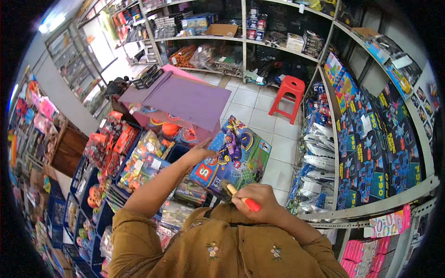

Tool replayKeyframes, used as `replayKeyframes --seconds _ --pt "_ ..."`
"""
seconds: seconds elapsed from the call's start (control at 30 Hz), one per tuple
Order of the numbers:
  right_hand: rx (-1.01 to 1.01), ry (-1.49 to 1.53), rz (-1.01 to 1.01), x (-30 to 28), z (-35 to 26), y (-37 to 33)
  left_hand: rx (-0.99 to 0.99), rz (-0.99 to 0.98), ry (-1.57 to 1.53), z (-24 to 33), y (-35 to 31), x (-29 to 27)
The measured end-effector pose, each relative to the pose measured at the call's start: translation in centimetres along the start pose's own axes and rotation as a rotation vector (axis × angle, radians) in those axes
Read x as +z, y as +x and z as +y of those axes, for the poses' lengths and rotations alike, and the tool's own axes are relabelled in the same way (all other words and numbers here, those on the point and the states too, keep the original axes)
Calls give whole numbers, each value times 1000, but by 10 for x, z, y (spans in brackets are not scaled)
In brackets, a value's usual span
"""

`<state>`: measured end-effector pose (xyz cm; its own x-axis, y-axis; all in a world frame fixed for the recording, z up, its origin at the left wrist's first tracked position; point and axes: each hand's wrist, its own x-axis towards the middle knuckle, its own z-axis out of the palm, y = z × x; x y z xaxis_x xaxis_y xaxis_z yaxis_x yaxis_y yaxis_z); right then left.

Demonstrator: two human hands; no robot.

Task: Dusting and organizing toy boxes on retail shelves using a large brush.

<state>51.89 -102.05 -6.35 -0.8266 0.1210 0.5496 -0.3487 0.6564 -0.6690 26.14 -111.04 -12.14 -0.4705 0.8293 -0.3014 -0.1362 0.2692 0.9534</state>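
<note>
A colourful toy box, mostly blue and green with a purple toy vehicle pictured on it, is held tilted in front of my body. My left hand grips its left edge, with some fingers hidden behind it. My right hand is closed round a small brush with a pale wooden neck and a red handle end. The dark bristles meet the box's lower edge, or lie just in front of it; I cannot tell which.
Blue bins of packaged toys stand at my left, near a table with a purple sheet. A red plastic stool is on the tiled floor ahead. Shelves with stacked dark boxes and bagged toys line the right.
</note>
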Motion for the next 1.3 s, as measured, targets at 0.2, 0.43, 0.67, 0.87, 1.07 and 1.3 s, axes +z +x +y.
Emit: replayKeyframes --seconds 0.2,0.43,0.67,0.87,1.07,1.3 --pt "94 256 -108 7 -20 22 -162 -96 -166 -19 -7 -21" --pt "-126 -268 -254 70 -37 16 -76 -208 -357 -16 -28 -37" --pt "244 -14 24 -2 -55 -49 57 -301 -712 -35 -52 -78" --pt "290 211 451 -7 -50 -93 22 -270 -739 0 -97 -64" --pt "442 484 441 -9 -50 -82 75 -149 -637 -14 -120 -62" --pt "475 82 579 -39 -51 -89 229 -305 51 6 -146 -38"
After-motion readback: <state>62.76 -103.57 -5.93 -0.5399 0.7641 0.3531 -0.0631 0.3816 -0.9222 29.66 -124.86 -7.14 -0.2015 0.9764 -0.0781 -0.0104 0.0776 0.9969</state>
